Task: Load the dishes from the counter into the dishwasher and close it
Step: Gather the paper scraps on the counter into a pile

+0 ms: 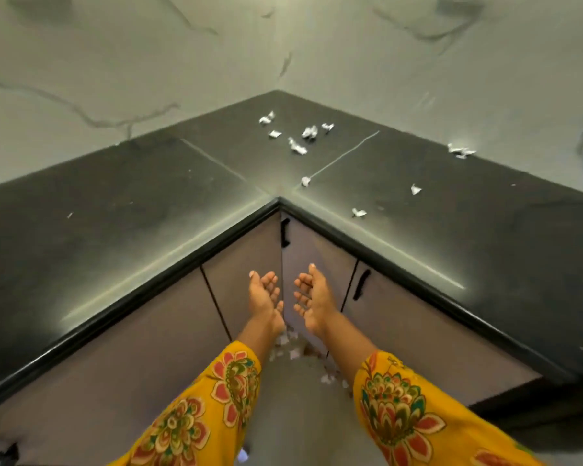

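Low in the centre of the frame the left hand (265,297) and the right hand (312,299) are held out side by side, palms turned toward each other, a narrow gap between them; the fingers of both are loosely spread and relaxed, and neither hand holds anything. Yellow flowered sleeves (401,412) cover both forearms at the bottom of the frame. Above the hands a dark L-shaped surface (122,203) fills the middle of the frame, its inner corner pointing down at them. No dishes and no dishwasher can be seen anywhere; the surface carries only small crumpled white scraps (298,148), clustered at upper centre and scattered toward the right. More white scraps (292,346) lie on the floor just below the wrists. Grey cabinet doors (246,284) with black handles (361,284) stand under the surface edge, and marbled walls (115,62) meet in the corner at the top.
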A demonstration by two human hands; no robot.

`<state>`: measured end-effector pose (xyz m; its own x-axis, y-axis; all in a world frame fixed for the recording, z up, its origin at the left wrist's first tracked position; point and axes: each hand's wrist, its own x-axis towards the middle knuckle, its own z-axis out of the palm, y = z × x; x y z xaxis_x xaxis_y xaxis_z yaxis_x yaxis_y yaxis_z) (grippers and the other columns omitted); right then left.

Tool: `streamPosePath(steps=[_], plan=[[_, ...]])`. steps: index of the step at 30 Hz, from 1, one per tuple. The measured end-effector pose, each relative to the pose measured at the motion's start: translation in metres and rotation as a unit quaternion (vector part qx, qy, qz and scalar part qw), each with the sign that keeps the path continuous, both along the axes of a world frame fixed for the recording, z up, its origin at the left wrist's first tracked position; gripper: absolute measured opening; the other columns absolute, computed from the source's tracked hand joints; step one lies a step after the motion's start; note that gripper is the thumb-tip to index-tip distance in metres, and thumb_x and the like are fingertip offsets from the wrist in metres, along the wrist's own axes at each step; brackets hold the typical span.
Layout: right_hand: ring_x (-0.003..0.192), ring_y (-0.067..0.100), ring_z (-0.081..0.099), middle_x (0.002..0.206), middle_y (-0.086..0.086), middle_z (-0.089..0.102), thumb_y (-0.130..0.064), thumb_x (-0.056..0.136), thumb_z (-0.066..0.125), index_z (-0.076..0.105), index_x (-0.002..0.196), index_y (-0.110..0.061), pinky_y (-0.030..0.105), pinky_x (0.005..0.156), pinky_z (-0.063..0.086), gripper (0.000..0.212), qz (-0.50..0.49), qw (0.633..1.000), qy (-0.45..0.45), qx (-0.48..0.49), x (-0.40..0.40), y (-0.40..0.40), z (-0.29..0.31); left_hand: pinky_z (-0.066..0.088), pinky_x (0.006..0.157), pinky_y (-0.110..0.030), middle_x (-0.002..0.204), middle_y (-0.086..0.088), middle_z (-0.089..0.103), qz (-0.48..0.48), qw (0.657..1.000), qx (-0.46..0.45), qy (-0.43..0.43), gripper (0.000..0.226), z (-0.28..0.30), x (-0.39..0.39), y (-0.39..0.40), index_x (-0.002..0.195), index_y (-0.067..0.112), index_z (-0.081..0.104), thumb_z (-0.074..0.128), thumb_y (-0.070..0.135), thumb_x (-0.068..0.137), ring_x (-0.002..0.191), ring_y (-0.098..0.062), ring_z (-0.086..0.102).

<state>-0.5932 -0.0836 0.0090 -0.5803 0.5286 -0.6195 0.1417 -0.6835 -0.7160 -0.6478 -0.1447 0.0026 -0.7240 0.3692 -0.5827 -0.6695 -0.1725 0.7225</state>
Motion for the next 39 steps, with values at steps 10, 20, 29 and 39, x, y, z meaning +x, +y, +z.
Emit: streamPosePath(steps=[10, 20, 29, 39], plan=[[0.077, 0.016, 0.051, 0.077, -0.002, 0.055, -0.029, 0.093, 0.052, 0.060, 0.080, -0.017, 0.030, 0.069, 0.039, 0.019, -0.056, 0.956, -0.039, 0.285, 0.004, 0.102, 0.059, 0.026, 0.106, -0.032, 0.137, -0.002, 0.049, -0.109, 0.985, 0.056, 0.118, 0.050, 0.060, -0.007, 0.113, 0.122, 0.012, 0.057, 0.027, 0.045, 0.101, 0.135, -0.019, 0.036], [0.147, 0.027, -0.001, 0.160, 0.007, 0.001, -0.047, 0.097, 0.036, 0.014, 0.152, -0.020, 0.044, 0.118, 0.001, 0.065, 0.186, 0.703, -0.327, 0.604, -0.041, 0.188, 0.015, 0.029, 0.107, -0.034, 0.141, -0.011, 0.042, -0.107, 0.908, -0.140, 0.381, 0.036, 0.038, -0.101, 0.197, 0.123, 0.005, 0.053, 0.039, 0.029, 0.099, 0.131, -0.025, 0.037], [0.145, 0.031, -0.019, 0.159, -0.003, -0.014, -0.058, 0.096, 0.018, 0.006, 0.150, -0.038, 0.055, 0.110, -0.018, 0.059, 0.159, 0.646, -0.456, 0.591, -0.109, 0.297, 0.005, -0.001, 0.117, -0.045, 0.159, -0.011, -0.002, -0.255, 0.721, -0.421, 0.488, 0.063, 0.015, -0.216, 0.298, 0.150, 0.012, 0.014, 0.035, 0.041, 0.098, 0.146, -0.028, -0.003], [0.143, 0.040, -0.014, 0.158, 0.015, -0.012, -0.062, 0.094, 0.016, 0.006, 0.152, -0.027, 0.054, 0.112, -0.013, 0.068, 0.022, 0.703, -0.566, 0.430, -0.108, 0.399, 0.007, -0.008, 0.114, -0.051, 0.156, -0.020, -0.010, -0.201, 0.693, -0.479, 0.501, 0.070, 0.008, -0.306, 0.374, 0.151, 0.023, 0.007, 0.037, 0.050, 0.094, 0.142, -0.042, -0.013]])
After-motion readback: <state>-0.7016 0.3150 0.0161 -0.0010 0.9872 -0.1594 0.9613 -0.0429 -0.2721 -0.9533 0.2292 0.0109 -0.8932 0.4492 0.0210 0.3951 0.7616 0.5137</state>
